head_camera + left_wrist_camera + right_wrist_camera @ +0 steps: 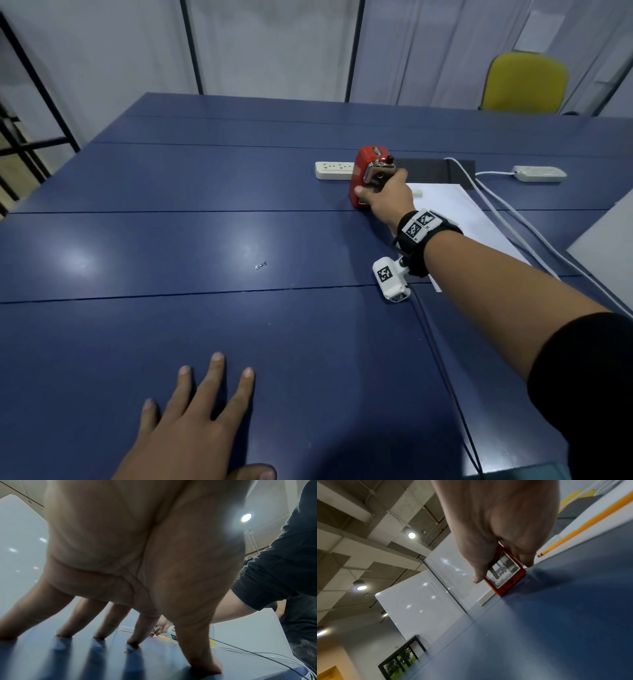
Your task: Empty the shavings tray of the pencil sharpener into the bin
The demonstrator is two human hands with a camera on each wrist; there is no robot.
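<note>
A person's right hand (pixel 383 195) grips the red pencil sharpener (pixel 361 176), which stands on the blue surface (pixel 205 178) right of centre in the head view, thumb on its near face and fingers curled round the far side. The left hand (pixel 191 421) lies spread and flat, holding nothing, at the bottom of the frame. In the right wrist view the clear-fronted shavings tray (pixel 504 570) sits closed in the sharpener's body, so the job appears barely begun: the tray is yet to be drawn out, carried and tipped. No bin is visible in any view.
</note>
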